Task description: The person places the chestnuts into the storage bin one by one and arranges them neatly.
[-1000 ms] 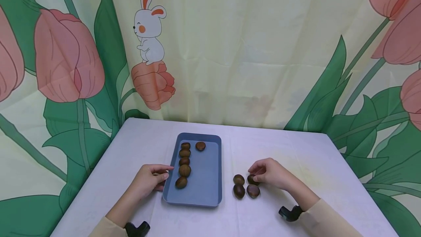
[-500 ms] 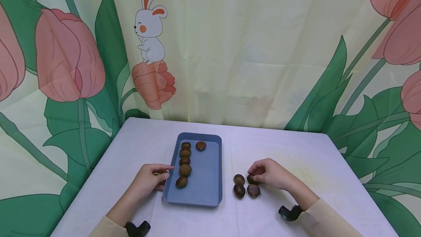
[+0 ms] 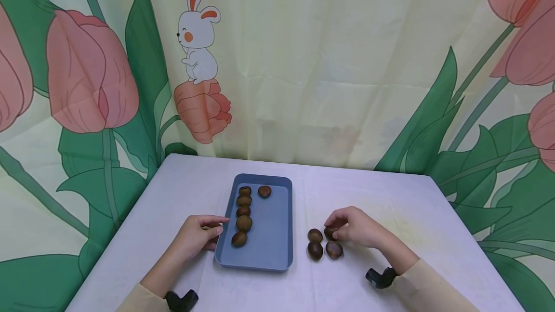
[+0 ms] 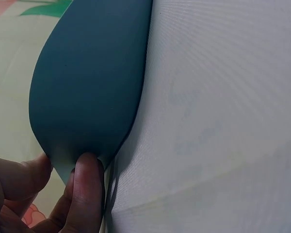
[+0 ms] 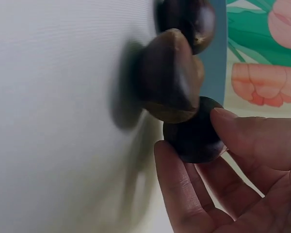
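Note:
On the table, my right hand [image 3: 353,225] pinches a dark brown chestnut [image 5: 194,133] between thumb and fingertips. Beside it, in a close group, lie a glossy chestnut [image 3: 334,250], a darker one [image 3: 315,251] and a smaller one [image 3: 315,235]. My left hand [image 3: 197,237] holds the left side of a blue-grey rectangular tray [image 3: 270,249], with thumb at the rim and a finger against the outer wall [image 4: 89,87]. Inside the tray, several chestnuts form a column along the left, among them a large round one [image 3: 244,224]. A single chestnut [image 3: 264,191] sits near the far edge.
A white cloth [image 3: 377,206] covers the table. Behind it hangs a curtain [image 3: 303,61] printed with tulips, leaves and a rabbit on a carrot. Black wrist devices [image 3: 381,278] are worn at both sleeves.
My right hand and the chestnut it pinches have shifted slightly to the left and away from the glossy chestnut in front. My left hand and the tray stay in place.

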The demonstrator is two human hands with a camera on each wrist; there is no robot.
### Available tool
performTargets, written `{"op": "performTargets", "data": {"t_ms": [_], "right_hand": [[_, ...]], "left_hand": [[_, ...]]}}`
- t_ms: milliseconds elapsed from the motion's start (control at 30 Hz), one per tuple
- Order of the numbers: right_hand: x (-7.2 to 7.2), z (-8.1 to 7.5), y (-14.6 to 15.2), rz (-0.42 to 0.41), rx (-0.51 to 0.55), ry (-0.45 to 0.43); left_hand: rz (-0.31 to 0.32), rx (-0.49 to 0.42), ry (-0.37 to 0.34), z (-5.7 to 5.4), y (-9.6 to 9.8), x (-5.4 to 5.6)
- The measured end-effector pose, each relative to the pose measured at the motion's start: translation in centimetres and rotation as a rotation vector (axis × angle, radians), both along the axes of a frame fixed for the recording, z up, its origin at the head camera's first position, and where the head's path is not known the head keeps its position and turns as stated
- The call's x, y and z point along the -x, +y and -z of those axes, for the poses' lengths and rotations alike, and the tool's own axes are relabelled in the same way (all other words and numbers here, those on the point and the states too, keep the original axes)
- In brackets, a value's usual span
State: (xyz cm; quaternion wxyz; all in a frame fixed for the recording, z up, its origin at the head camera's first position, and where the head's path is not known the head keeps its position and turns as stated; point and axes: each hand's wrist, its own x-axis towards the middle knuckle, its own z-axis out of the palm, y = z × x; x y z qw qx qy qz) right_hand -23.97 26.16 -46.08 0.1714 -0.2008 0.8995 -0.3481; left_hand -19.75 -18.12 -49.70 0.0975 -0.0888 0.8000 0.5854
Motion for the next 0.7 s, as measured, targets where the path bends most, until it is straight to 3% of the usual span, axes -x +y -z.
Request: {"op": "performTargets", "data": {"t_ms": [700], "right_hand": [[2.3, -2.1, -4.0, 0.002, 0.045, 0.047]], "left_hand": [[0.015, 0.003, 0.005, 0.1, -0.2, -0.1]]}}
